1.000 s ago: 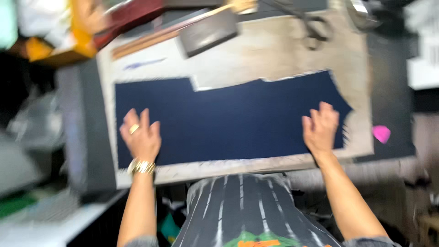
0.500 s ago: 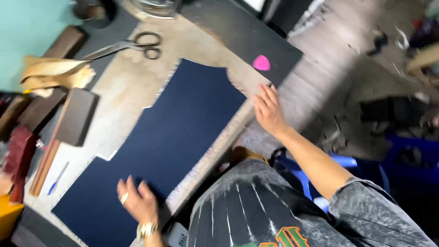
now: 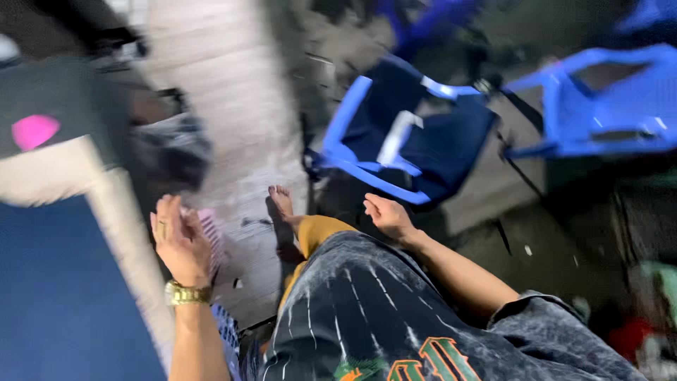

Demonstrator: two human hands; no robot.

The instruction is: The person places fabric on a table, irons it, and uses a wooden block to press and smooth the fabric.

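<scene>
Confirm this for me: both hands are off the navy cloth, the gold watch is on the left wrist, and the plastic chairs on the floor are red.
Wrong on one point: the plastic chairs are blue, not red, as the head view shows. The rest holds: the left hand and right hand are both off the navy cloth, and the gold watch is on the left wrist.

Pretty blurry shot. Left hand (image 3: 180, 243) hangs empty, fingers loose, just off the surface (image 3: 106, 204) edge beside the navy fabric (image 3: 56, 296) at 8 o'clock. Right hand (image 3: 388, 217) is empty too, near the blue plastic chair (image 3: 416, 134) at 12.
</scene>
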